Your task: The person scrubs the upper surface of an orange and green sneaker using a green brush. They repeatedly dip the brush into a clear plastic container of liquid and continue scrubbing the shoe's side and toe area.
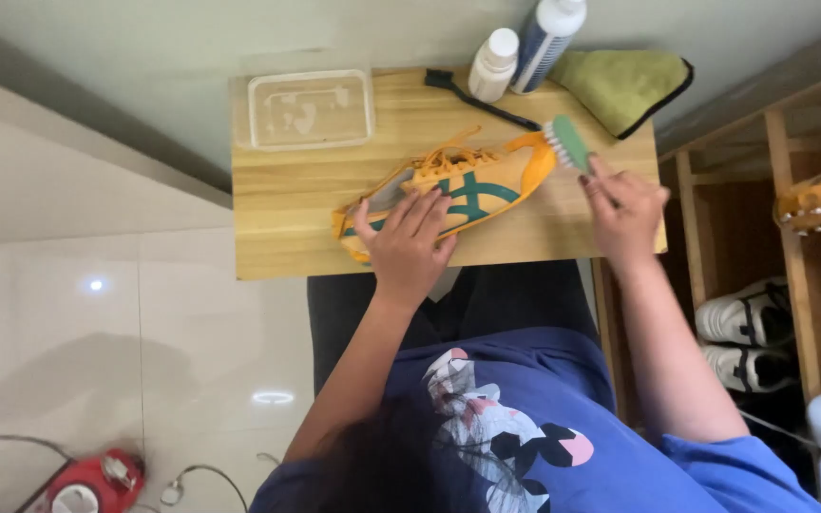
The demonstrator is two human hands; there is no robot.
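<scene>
An orange sneaker (472,180) with green stripes and orange laces lies on its side on a small wooden table (287,218). My left hand (406,242) presses flat on the shoe's front half, holding it down. My right hand (624,209) grips a green brush (567,142) with white bristles, and the bristles touch the shoe's heel.
At the table's back stand two white bottles (494,65), a black thin brush (477,100), a clear plastic tub (311,109) and a green cloth (620,85). A wooden shoe rack (772,247) with white sneakers stands to the right. A red appliance (87,480) sits on the tiled floor.
</scene>
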